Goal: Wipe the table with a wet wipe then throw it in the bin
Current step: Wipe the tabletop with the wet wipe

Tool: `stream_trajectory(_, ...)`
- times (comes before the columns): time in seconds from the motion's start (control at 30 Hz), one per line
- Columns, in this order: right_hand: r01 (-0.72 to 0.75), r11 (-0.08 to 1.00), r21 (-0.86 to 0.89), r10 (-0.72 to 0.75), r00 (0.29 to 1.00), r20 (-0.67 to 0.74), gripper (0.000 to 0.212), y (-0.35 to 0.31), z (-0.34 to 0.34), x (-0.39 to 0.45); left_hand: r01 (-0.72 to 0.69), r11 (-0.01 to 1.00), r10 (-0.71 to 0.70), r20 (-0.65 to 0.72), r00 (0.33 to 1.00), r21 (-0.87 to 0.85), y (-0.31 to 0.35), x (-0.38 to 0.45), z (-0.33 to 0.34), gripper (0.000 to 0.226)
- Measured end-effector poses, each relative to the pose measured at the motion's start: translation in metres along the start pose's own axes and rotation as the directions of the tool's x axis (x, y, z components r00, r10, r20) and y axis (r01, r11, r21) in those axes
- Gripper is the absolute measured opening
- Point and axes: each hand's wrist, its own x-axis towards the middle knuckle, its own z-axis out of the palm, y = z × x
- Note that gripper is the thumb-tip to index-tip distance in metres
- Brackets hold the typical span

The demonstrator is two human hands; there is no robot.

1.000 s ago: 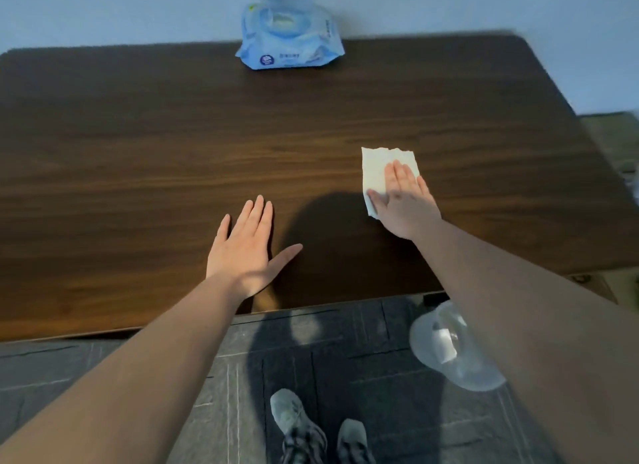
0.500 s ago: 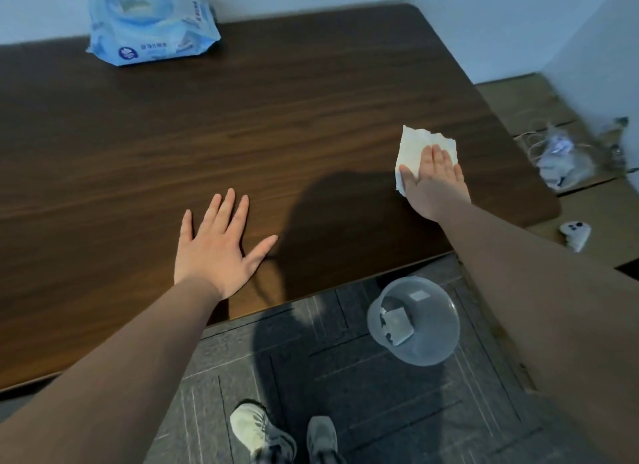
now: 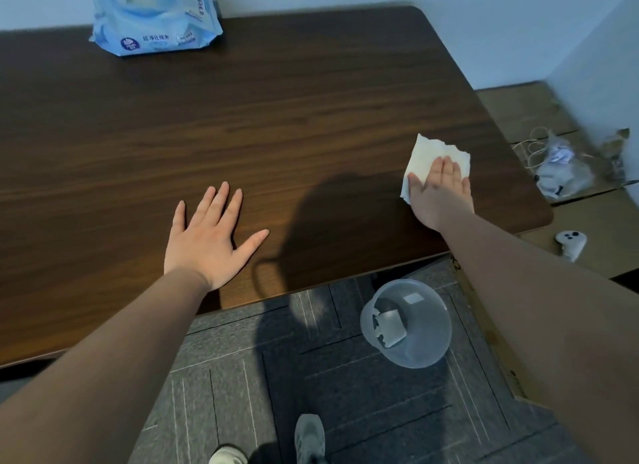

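Note:
A white wet wipe (image 3: pixel 424 155) lies flat on the dark wooden table (image 3: pixel 276 124) near its right edge. My right hand (image 3: pixel 439 194) presses on the wipe with fingers together and flat, covering its near half. My left hand (image 3: pixel 207 238) rests palm down on the table near the front edge, fingers spread, holding nothing. A clear plastic bin (image 3: pixel 406 323) stands on the floor below the table's front edge, under my right forearm, with a used wipe inside.
A blue pack of wet wipes (image 3: pixel 154 17) lies at the table's back left. Right of the table are cardboard boxes (image 3: pixel 587 221) with a white controller (image 3: pixel 570 244), a plastic bag (image 3: pixel 562 173) and cables. My shoes (image 3: pixel 309 439) stand on grey carpet tiles.
My right hand has slid the wipe to the right across the table, towards its right edge. My view turned right, so the bin and boxes came into sight. My left hand stayed put.

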Motion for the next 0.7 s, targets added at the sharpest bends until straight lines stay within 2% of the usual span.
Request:
stream_trajectory(0.1,0.049,0.999,-0.019,-0.049,0.999,-0.008,0.073,-0.019,0.004,-0.014,-0.002,1.0,0.002,0.025,1.0,-0.002,0.0,0.0,-0.003,0.085)
stream_trajectory(0.27,0.155,0.987,-0.049,-0.156,0.988,-0.011,0.074,-0.08,0.019,-0.041,-0.024,0.997,0.034,0.14,0.99,-0.071,-0.01,-0.001,-0.011,0.087)
stream_trajectory(0.4,0.29,0.951,-0.103,-0.295,0.955,-0.037,0.075,-0.151,0.032,-0.068,-0.023,0.99,0.041,0.128,0.991,-0.143,-0.029,-0.016,-0.018,0.083)
stream_trajectory(0.53,0.435,0.895,-0.101,-0.439,0.899,-0.017,0.076,-0.234,0.046,-0.107,0.064,0.984,-0.051,0.08,0.996,-0.164,-0.084,-0.045,-0.025,0.079)
stream_trajectory(0.7,0.592,0.793,-0.145,-0.6,0.8,-0.012,0.075,-0.333,0.069,-0.16,0.274,0.956,-0.266,0.076,0.961,-0.11,-0.197,-0.106,-0.032,0.086)
